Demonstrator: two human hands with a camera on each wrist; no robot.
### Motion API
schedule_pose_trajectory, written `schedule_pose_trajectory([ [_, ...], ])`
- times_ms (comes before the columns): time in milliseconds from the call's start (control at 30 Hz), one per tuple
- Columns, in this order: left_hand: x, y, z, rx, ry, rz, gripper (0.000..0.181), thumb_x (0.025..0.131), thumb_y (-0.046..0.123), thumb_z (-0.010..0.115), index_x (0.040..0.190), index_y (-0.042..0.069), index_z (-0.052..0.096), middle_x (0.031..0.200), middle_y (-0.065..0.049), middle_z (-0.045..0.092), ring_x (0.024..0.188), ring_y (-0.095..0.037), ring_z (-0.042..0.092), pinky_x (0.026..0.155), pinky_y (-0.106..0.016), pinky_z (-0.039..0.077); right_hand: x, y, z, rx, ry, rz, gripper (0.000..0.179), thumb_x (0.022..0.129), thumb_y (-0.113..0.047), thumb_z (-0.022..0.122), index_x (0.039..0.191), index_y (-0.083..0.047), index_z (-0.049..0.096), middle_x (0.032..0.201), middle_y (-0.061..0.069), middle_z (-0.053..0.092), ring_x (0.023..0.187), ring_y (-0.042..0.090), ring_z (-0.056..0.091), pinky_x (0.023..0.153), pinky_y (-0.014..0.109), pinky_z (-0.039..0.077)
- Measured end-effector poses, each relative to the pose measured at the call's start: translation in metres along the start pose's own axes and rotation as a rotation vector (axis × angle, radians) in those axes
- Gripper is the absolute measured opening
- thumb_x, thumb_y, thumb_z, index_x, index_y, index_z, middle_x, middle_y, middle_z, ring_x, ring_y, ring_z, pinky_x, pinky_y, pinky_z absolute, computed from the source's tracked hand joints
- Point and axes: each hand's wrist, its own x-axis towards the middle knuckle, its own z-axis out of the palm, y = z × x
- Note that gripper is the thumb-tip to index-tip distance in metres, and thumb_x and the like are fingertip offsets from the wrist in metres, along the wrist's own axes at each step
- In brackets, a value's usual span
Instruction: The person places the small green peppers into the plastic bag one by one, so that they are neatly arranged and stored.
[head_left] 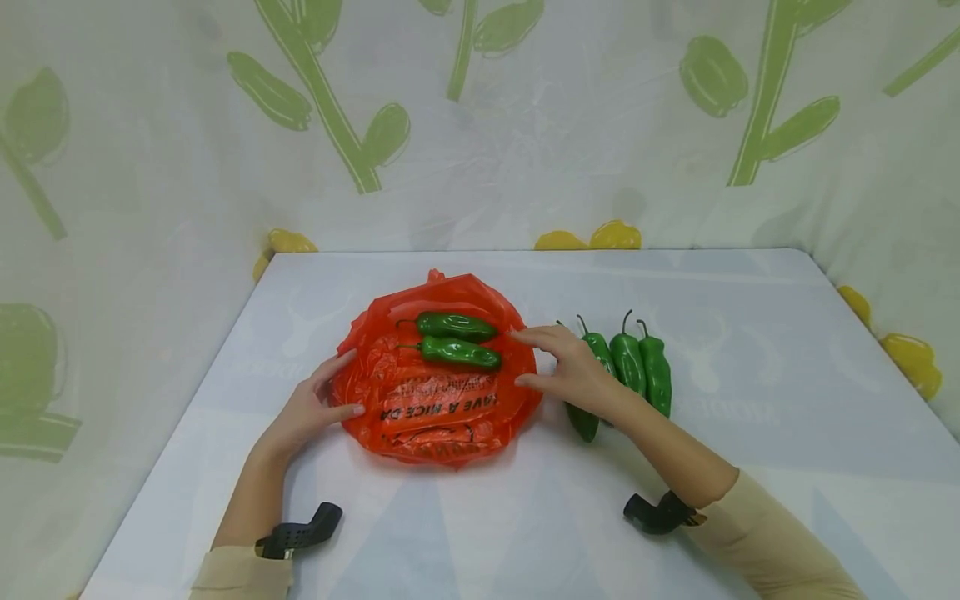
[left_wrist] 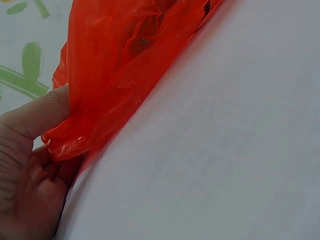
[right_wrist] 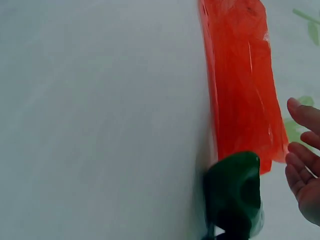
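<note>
A red plastic bag [head_left: 435,417] with black print lies with its mouth turned up. Inside it, two green peppers [head_left: 459,352] lie side by side, stems to the left. At the bag's left rim, my left hand [head_left: 303,410] touches the film, thumb and fingers spread apart; its fingertips are partly hidden by red film [left_wrist: 110,95]. My right hand [head_left: 573,371] hovers at the right rim, thumb and fingers apart, holding nothing. Several more green peppers [head_left: 628,362] lie beside and partly under that forearm. One pepper [right_wrist: 232,187] looms blurred in the right wrist view.
The white table [head_left: 525,525] carries a faint grey pattern. Behind it hangs a pale sheet [head_left: 525,158] printed with green stems and leaves. A black wrist mount [head_left: 300,533] sits on the left arm, another mount [head_left: 660,512] on the right.
</note>
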Motion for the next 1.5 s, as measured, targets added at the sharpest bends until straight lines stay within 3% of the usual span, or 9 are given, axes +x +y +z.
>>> schedule_pose_trajectory([
  [867,-0.001,0.000,0.000,-0.006,0.004,-0.003,0.084,0.080,0.024,0.075,0.150,0.019,0.028,0.156,-0.014,0.020,0.142,-0.038,0.014,0.105,-0.060,0.030,-0.045,0.025,-0.045,-0.115,0.146,0.076,0.061,0.068,-0.009,0.084,0.124,0.000,0.059,0.123,0.018,0.061,0.116,0.033,0.052,0.093,0.053,0.047],
  [1133,0.000,-0.002,-0.001,-0.003,0.007,-0.002,0.084,0.080,0.025,0.075,0.149,0.020,0.029,0.155,-0.012,0.020,0.142,-0.037,0.015,0.104,-0.060,0.032,-0.064,0.030,-0.059,-0.056,0.163,0.243,0.064,0.074,-0.012,0.081,0.130,0.000,0.053,0.131,0.018,0.054,0.126,0.038,0.043,0.100,0.059,0.038],
  [1500,0.001,-0.003,0.000,0.006,0.003,-0.002,0.085,0.079,0.027,0.075,0.149,0.019,0.028,0.155,-0.013,0.020,0.142,-0.038,0.014,0.103,-0.060,0.033,-0.089,0.040,-0.076,-0.070,0.167,0.356,0.069,0.078,-0.017,0.078,0.137,-0.002,0.047,0.137,0.021,0.048,0.125,0.043,0.043,0.098,0.061,0.038],
])
